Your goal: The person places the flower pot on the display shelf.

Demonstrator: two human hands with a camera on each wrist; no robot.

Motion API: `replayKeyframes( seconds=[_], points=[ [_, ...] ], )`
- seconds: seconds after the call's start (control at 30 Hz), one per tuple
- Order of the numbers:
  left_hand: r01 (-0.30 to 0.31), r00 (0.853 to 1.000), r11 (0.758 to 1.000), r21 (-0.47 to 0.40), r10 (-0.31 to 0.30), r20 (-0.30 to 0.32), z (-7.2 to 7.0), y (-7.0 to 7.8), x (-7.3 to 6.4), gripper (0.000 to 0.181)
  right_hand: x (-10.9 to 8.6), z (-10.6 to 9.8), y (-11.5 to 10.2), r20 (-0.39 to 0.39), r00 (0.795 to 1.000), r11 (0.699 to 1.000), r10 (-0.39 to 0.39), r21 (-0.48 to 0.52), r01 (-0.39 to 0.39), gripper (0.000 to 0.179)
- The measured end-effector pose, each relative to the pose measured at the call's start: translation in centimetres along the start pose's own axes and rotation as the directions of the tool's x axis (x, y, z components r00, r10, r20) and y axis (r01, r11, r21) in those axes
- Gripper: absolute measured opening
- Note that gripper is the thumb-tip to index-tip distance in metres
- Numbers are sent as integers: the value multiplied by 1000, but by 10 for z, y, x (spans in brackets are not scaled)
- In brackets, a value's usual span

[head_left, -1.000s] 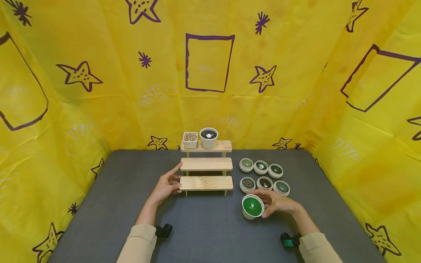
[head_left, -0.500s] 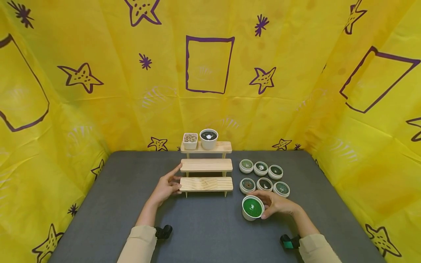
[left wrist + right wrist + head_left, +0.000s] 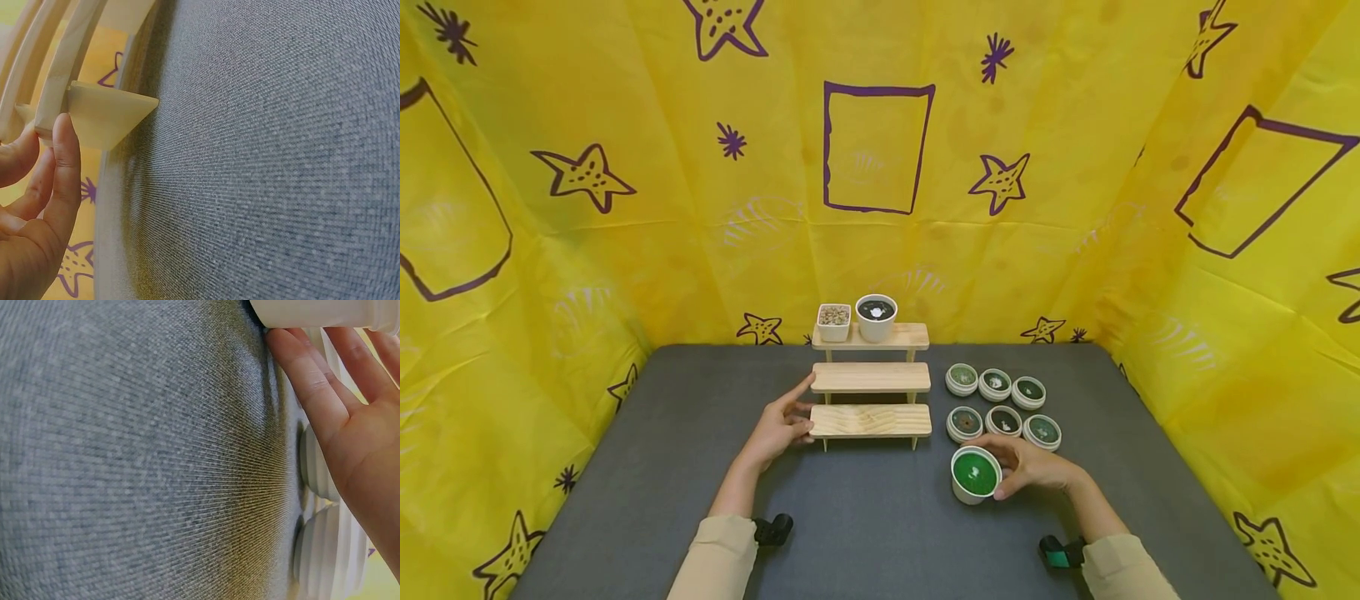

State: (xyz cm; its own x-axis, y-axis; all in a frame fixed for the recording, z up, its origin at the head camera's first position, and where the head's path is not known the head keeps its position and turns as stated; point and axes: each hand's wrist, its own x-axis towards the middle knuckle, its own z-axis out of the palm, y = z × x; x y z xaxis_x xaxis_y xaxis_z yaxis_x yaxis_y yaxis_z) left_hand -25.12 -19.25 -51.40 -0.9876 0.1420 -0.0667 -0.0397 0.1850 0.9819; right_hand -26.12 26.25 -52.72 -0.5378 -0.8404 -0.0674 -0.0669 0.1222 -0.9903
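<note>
At the left ends of a wooden three-tier stand (image 3: pixel 870 377), the left hand (image 3: pixel 775 429) is reaching forward and gripping: its digits are pressing the lowest tier's end, while one extended fingertip is reaching the middle tier's end. To the right, the right hand (image 3: pixel 1033 462) is grasping a white cup (image 3: pixel 966 495), thumb at the near side and fingers curving round the far side. Both forearms are angling inward from beige sleeves (image 3: pixel 717 554).

Containers: the cup is standing almost upright, right of the stand's lowest tier and just in front of the small pots; whether its base is touching the grey table (image 3: pixel 865 533) cannot be told. Bright green material (image 3: pixel 976 472) is filling it nearly to the rim. The top tier is bearing a square white container (image 3: pixel 834 332) of tan, pebble-like bits on the left and, just beside it, a round white pot (image 3: pixel 876 333) holding something dark.

Six low white pots are sitting in two rows of three. The back row (image 3: pixel 995 397) is holding pale green to dark contents; the front row (image 3: pixel 964 435), partly behind the right hand, is holding grey-green and near-black contents, the leftmost showing a brown centre.
</note>
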Motion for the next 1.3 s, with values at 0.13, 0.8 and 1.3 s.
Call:
replayKeyframes(
  seconds=[0.13,0.8,1.3],
  points=[
    [2,1000,1000,1,-2,1,0,0,0,81,0,0,-2,-2,1000,1000,0,9,0,82],
    [4,1000,1000,18,-5,6,-1,1,0,81,5,3,-23,-81,997,999,6,-49,-10,76],
    [11,1000,999,33,-11,-4,-1,2,-1,81,14,-5,-51,-156,987,987,-25,-160,0,70]
  ],
)
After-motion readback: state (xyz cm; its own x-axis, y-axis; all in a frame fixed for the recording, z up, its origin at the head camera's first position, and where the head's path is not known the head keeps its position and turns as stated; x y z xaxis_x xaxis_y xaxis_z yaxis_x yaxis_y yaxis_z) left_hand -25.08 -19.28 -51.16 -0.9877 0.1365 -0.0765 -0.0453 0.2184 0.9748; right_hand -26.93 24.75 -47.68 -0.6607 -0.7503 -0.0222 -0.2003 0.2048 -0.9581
